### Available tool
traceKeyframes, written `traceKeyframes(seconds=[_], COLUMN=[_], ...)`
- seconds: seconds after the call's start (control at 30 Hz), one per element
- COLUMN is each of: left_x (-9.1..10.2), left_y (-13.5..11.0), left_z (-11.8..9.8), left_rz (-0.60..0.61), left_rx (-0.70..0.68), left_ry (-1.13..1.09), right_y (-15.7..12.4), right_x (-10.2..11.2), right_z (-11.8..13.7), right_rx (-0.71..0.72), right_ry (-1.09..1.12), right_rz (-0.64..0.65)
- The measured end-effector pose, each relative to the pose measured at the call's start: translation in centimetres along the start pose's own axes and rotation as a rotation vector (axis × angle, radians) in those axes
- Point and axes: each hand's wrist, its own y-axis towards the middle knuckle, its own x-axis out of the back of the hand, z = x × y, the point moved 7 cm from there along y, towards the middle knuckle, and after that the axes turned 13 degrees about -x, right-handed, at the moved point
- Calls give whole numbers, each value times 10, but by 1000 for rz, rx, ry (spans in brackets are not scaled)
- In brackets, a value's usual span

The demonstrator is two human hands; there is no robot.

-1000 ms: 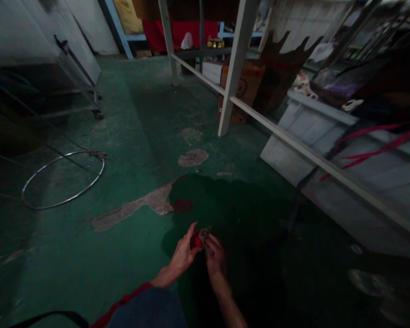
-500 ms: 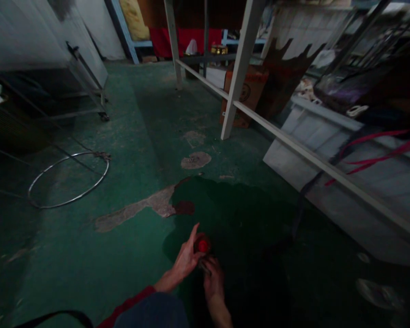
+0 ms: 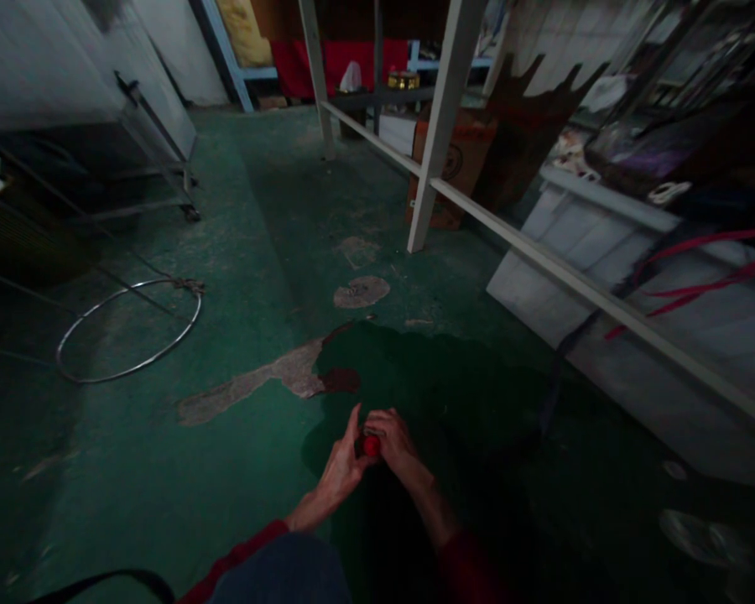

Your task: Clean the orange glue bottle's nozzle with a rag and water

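Note:
A small round red object (image 3: 371,445) sits between my two hands, low in the middle of the head view; its exact kind does not show. My left hand (image 3: 343,466) holds it from the left, with one finger stretched up past it. My right hand (image 3: 395,439) curls over its far and right side, fingers bent and closed against it. Something dark around the red part is mostly covered by the fingers. Both hands are above the green floor (image 3: 132,478), in dim light.
A metal hoop (image 3: 129,373) stands out at left, near a wheeled cart (image 3: 164,159). A pale table frame (image 3: 437,138) crosses the right, with a cardboard box (image 3: 462,172) behind it. Pink straps (image 3: 698,289) hang over a white panel (image 3: 604,335).
My right hand has moved up from below the red object to its far right side, and its fingers now curl over it. My left hand keeps its hold, nearly still.

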Motion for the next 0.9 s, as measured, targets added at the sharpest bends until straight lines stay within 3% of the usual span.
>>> traceKeyframes(seconds=[0.17, 0.33, 0.5, 0.7, 0.9], left_x=[0, 0, -1, -3, -2], left_y=[-2, 1, 4, 3, 0], left_z=[0, 6, 5, 3, -2], left_rz=[-36, -33, -15, 2, 76], left_rx=[-18, -21, -41, -44, -147], left_ry=[-21, 36, 32, 39, 78], right_y=[-49, -93, -76, -32, -60], right_x=[5, -7, -3, 12, 11], right_z=[-23, -49, -50, -49, -56], right_rx=[-96, -197, -241, -196, -225], right_ry=[-8, 8, 53, 92, 102], right_rz=[-179, -351, -421, -313, -304])
